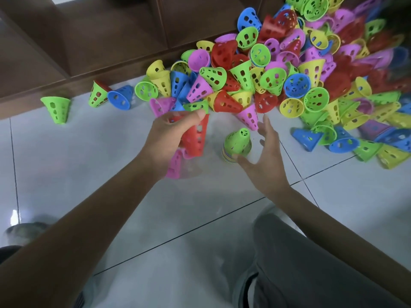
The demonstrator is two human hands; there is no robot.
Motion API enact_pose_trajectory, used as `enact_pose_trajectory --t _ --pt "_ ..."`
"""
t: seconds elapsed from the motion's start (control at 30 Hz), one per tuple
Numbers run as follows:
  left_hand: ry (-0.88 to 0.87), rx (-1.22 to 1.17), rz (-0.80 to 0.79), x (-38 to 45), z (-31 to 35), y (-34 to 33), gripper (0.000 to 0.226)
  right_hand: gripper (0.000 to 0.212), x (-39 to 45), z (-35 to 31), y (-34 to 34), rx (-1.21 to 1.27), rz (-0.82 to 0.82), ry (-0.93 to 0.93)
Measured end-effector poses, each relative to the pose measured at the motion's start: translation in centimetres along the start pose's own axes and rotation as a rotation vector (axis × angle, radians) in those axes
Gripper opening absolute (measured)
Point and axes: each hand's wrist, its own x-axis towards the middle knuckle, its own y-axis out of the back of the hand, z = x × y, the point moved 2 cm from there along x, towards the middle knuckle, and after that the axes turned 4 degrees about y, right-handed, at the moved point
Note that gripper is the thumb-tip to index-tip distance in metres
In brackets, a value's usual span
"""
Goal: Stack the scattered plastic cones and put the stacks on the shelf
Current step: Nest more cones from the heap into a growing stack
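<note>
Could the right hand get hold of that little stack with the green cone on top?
Probably yes: the right hand is open right beside the stack, with nothing between them.

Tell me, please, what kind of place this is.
Probably an indoor room, perhaps a playroom or storeroom: a glossy pale tiled floor, a low dark brown wooden shelf unit along its edge, and a large pile of perforated coloured plastic cones on the tiles.

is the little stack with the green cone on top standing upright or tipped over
Upright. The stack stands on the floor tiles with wide rims down and the green cone's narrow end pointing up. The right hand is open beside it.
</note>
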Motion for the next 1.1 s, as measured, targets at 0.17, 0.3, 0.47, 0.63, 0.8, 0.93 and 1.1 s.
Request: enact_pose_trajectory --t 0.17,0.3,0.47,0.63,0.8,0.93,1.1 --pt "0.294 -0.588 -0.165 -2.1 -0.1 -3.5 0.048 0.06 -1.8 -4.9 2.3 0.169 0.105 0.184" --pt "0.341 -0.688 -0.271 -3.5 -0.8 -5.8 0.054 0.064 -2.0 -7.5 2.8 0.115 0.025 0.247" --pt "0.391 -0.669 -0.339 -3.5 -2.1 -5.9 0.068 0.056 -1.4 -7.3 3.8 -0.023 0.079 0.219" --pt "-0.026 0.203 -0.111 -1.6 -3.3 -2.2 0.062 0.051 0.6 -6.4 6.3 -0.351 -0.011 0.242" --pt "-0.215 0.661 -0.01 0.2 -5.3 2.4 0.017 0.05 3.1 -5.6 6.4 -0.677 -0.176 0.289" --pt "-0.204 0.861 0.083 1.9 -7.2 5.0 0.03 0.053 4.6 -3.8 3.7 -0.811 -0.316 0.263" --pt "-0.093 0.924 0.089 3.6 -9.3 5.6 0.061 0.052 4.9 -2.6 1.0 -0.8 -0.382 0.223"
